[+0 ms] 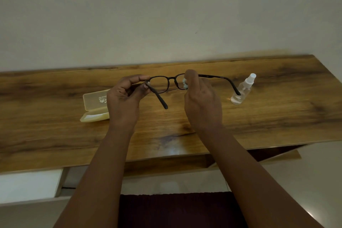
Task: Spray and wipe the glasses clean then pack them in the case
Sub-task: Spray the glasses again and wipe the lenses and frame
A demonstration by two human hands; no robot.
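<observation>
In the head view, both hands hold a pair of dark-framed glasses [171, 83] in the air above a wooden table [277, 116], with the frame's long axis running left to right across the picture and both temples unfolded. The left hand [123, 98] pinches the frame at its left hinge, thumb and curled fingers closed on the corner where the temple starts; that temple slants down toward the person. The right hand [202, 102] is at the right lens, its fingers curled round a small pale blue cloth [185, 83] and pressing it against the glass; only a bit of the cloth shows between fingers and lens. The right temple runs off to the right, its tip ending in front of a clear spray bottle [242, 89] that stands upright on the table.

The left lens lies uncovered just left of the cloth, across the bridge, so the right hand looks the nearer one to wipe it, sliding along the frame's long axis while the left hand steadies.

A translucent yellow glasses case [95, 105] lies open on the table behind the left hand, nearer that hand for packing.
</observation>
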